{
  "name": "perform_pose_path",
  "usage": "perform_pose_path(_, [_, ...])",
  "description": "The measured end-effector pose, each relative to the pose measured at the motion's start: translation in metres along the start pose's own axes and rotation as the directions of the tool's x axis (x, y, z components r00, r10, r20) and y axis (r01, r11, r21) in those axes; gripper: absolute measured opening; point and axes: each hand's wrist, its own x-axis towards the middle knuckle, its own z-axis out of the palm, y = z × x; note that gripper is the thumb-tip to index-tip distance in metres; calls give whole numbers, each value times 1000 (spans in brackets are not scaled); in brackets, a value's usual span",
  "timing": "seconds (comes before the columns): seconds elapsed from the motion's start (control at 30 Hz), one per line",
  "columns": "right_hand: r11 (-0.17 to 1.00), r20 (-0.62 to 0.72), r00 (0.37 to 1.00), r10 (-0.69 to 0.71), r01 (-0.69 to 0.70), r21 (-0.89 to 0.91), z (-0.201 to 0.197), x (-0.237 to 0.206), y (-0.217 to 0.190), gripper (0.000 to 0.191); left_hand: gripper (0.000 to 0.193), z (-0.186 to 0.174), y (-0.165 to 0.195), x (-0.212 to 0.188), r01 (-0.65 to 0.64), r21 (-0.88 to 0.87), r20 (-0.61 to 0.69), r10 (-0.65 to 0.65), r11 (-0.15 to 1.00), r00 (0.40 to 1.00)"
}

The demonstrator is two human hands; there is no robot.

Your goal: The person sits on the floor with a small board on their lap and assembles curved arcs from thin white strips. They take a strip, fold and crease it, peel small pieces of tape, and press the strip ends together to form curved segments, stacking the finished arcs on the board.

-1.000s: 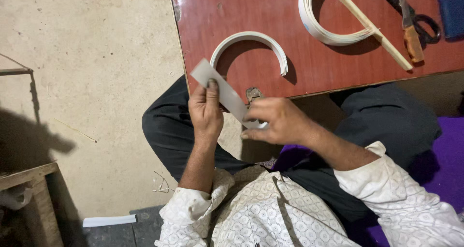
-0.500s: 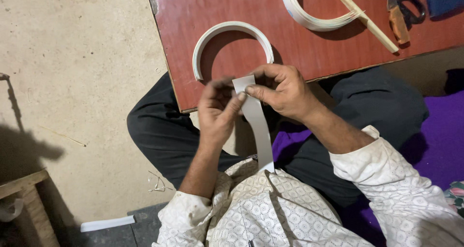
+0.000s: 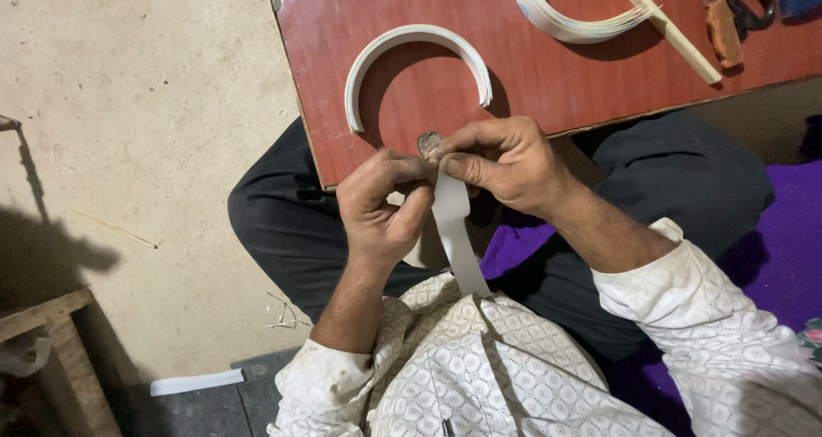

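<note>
**White strip pinched at table edge, hanging toward lap**

White strip (image 3: 454, 240): flat, narrow, pale grey-white band, matte surface, even width. Top end is pinched between the fingertips of the left hand (image 3: 381, 210) and right hand (image 3: 505, 163), just below the near edge of the red-brown table (image 3: 599, 77). From the pinch it runs toward 6 o'clock, drifting slightly to 5 o'clock, taut and nearly straight with a mild bow near the top. Lower end meets the patterned white shirt (image 3: 479, 360); whether it ends there cannot be told. No creases or tears visible.
</note>
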Motion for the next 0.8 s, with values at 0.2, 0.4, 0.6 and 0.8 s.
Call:
perform_pose_path(0.2, [993, 17, 995, -99, 100, -66, 0, -1, -7, 17, 13, 3, -1, -5, 149, -161, -15, -153, 976, 988])
perform_pose_path(0.4, [936, 45, 971, -234, 238, -259, -2, -1, -16, 12, 22, 2, -7, -11, 250, -350, 73, -240, 903, 968])
perform_pose_path(0.6, [911, 68, 963, -261, 269, -313, 1, 0, -23, 13, 17, 1, -7, -13, 263, -389, 69, -257, 883, 964])
perform_pose_path(0.8, [917, 62, 963, -262, 269, -294, -1, -2, -18, 10, 16, 5, -9, -16, 246, -419, 37, -254, 874, 966])
